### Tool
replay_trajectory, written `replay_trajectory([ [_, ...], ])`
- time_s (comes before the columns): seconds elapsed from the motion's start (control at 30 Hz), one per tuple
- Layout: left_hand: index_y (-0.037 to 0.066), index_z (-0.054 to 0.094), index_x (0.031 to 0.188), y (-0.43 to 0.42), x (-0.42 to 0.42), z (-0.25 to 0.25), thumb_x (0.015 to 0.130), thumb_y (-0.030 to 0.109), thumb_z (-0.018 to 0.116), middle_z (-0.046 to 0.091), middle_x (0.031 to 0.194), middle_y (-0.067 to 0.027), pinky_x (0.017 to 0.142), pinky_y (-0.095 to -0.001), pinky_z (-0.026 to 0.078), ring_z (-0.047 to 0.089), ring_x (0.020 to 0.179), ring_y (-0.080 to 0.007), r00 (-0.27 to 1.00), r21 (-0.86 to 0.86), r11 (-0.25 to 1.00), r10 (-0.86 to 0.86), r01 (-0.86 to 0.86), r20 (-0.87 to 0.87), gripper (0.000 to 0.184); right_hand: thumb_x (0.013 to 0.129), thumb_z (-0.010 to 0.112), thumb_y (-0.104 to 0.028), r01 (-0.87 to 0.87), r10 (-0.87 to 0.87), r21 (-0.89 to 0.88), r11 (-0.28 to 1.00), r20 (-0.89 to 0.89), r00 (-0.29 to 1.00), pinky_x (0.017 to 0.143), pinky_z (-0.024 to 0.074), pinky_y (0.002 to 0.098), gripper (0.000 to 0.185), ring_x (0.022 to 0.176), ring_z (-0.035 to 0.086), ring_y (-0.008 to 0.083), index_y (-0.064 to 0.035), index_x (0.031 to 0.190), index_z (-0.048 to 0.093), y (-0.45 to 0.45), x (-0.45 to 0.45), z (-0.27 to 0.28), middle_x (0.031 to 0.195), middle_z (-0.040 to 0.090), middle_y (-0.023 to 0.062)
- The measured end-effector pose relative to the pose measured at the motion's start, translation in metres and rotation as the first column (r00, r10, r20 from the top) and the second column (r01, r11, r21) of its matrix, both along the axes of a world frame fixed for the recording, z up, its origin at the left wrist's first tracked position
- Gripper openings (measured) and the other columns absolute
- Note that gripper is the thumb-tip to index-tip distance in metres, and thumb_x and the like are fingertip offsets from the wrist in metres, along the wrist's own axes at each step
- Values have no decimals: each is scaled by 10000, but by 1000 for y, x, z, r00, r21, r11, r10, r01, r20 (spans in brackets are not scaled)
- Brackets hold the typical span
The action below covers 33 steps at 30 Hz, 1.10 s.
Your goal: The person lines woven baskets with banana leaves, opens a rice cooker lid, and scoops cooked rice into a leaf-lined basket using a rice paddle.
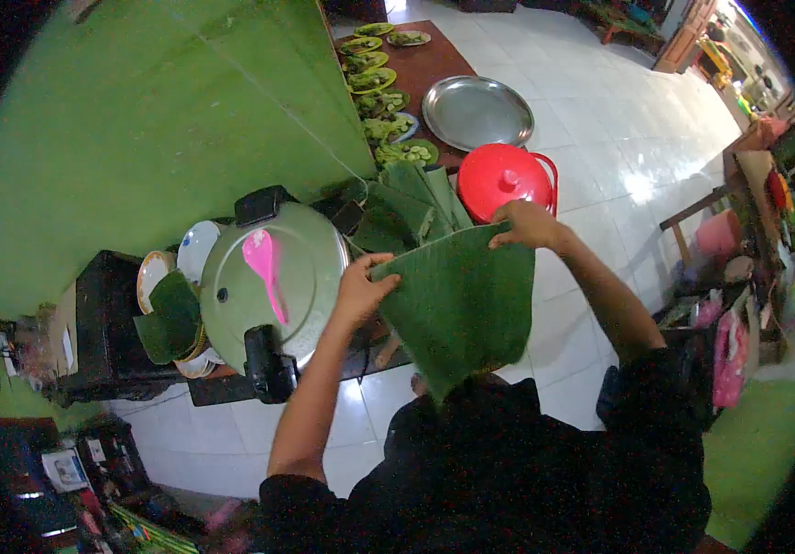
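A broad green banana leaf (462,300) hangs in front of my body, stretched between both hands. My left hand (363,286) pinches its upper left corner, thumb against fingers. At the upper right edge my right hand (525,224) grips the leaf from above. More banana leaf pieces (407,208) lie folded and stacked just beyond it. Close behind my right hand stands a red lidded container (501,175). To the left of my left hand is a large rice cooker (305,268) with its lid on; a pink rice paddle (266,268) rests on top.
Several plates of green vegetables (370,78) line the wall side of the brown table (439,60). A round metal tray (478,113) sits beyond the red container. Plates (197,249) and a leaf piece (171,314) are left of the cooker. A wooden chair (693,217) stands at right.
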<state>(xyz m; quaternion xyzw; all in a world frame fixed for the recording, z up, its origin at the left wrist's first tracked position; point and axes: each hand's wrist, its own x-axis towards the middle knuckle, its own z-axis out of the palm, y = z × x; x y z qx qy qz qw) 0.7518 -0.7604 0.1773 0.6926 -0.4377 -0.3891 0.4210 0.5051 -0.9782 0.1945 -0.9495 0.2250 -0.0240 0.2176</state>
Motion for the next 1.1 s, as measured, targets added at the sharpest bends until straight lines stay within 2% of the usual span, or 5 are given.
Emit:
replay_trajectory([
  [0.13,-9,547,1008,-2,-21,-44,692,82,662,608,886,-121,688,-260,455,580,769,-155,966,-60,980,196,-188,169,349,619,686,-363,144,-154,-76,987,-143,978,712,416,390,400,839,565,264,-92,898,594,7,3,-29,855,601,107],
  [0.37,-7,545,987,20,-32,-89,696,68,657,609,895,-86,690,-275,451,577,779,-157,891,120,962,272,-245,-363,321,655,630,-277,90,-1,-678,729,131,991,736,352,371,266,807,550,245,-115,862,587,39,23,-21,752,578,84],
  [0.47,-9,558,964,33,-60,-73,683,60,657,616,874,-99,681,-282,449,585,769,-170,748,416,841,515,-347,-417,305,663,560,-179,-17,57,-436,900,78,995,650,397,382,143,689,553,269,-84,770,568,92,20,-23,693,558,72],
  [0.57,-8,574,917,43,-76,-96,678,78,655,622,843,-103,676,-298,446,590,756,-184,887,199,892,437,-405,-150,267,646,541,-118,-137,127,-64,988,-147,981,546,427,389,109,625,564,280,-80,743,573,134,7,-57,674,560,95],
  [1.1,-11,504,991,39,-109,-106,626,53,639,575,865,-210,721,-386,439,551,853,-357,895,17,919,379,-394,234,394,702,567,-167,-328,225,2,945,-731,644,692,414,446,216,867,568,266,-95,890,647,151,30,-195,937,609,106],
])
